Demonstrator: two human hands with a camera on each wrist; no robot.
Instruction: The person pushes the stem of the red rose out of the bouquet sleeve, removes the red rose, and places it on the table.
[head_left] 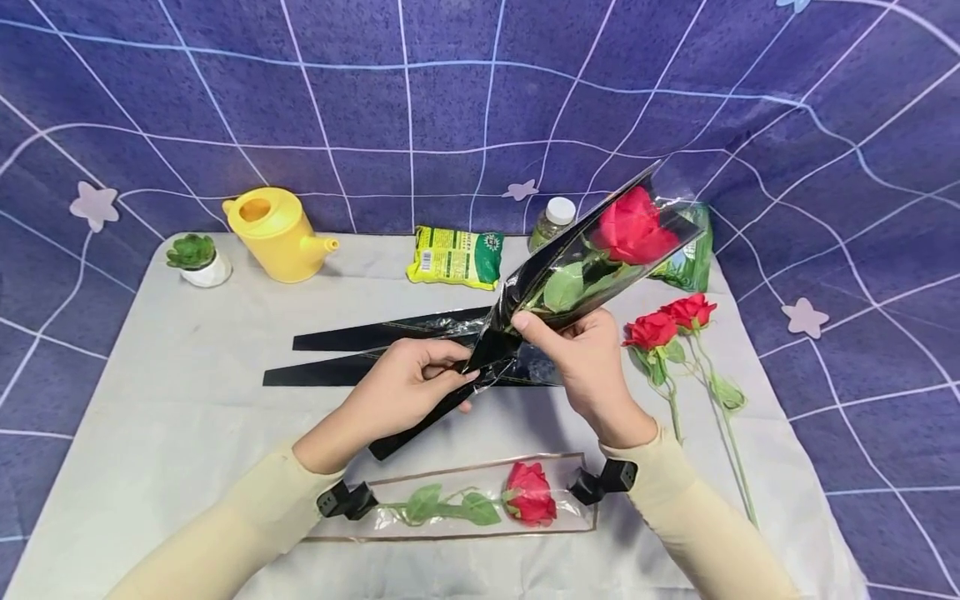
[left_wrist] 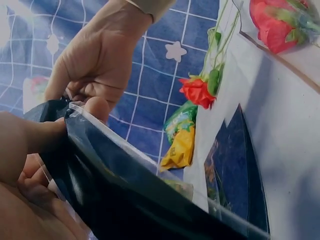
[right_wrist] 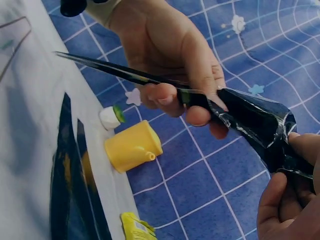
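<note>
A red artificial rose (head_left: 633,225) stands in a black and clear flower sleeve (head_left: 491,340), held tilted above the table with the bloom at upper right. My right hand (head_left: 592,358) grips the sleeve just below the bloom, its thumb across the front. Lower down, my left hand (head_left: 408,379) pinches the gathered black film between thumb and fingers. The right wrist view shows both hands on the crumpled waist of the sleeve (right_wrist: 260,112). In the left wrist view the black film (left_wrist: 115,175) hides most of the stem.
Black sleeves (head_left: 322,373) lie flat behind the left hand. Nearest me is a rose (head_left: 528,494) in a clear, brown-edged sleeve. Two loose roses (head_left: 651,330) lie at right. Along the back stand a succulent (head_left: 198,258), yellow watering can (head_left: 277,242), yellow-green packet (head_left: 453,257) and white-capped jar (head_left: 558,212).
</note>
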